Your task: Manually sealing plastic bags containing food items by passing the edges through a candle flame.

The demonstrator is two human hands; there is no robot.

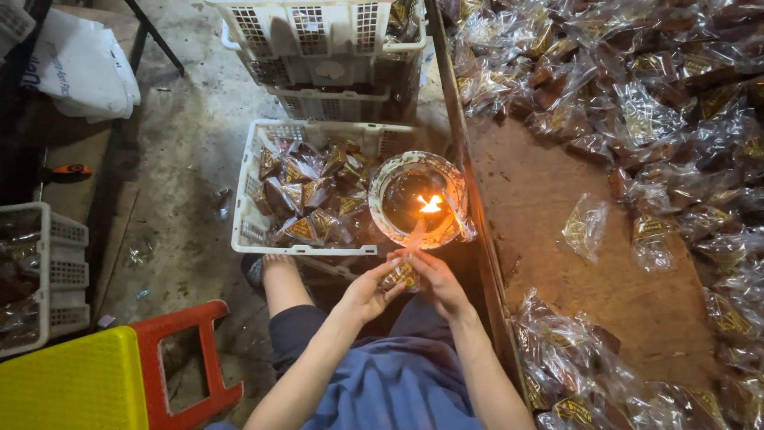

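My left hand point(368, 291) and my right hand point(436, 280) together hold a small clear plastic packet point(403, 275) with a brown and gold filling. They hold it just below a round tin bowl point(387, 177) in which a small flame point(430, 205) burns. The top edge of the packet reaches up toward the flame. Both hands pinch the packet from either side, above my lap.
A white plastic crate point(248, 209) holds several filled packets left of the bowl; more crates point(318, 48) are stacked behind it. A wooden table point(549, 207) at right carries heaps of packets point(637, 87). A red and yellow stool point(119, 374) and another crate point(56, 271) are at left.
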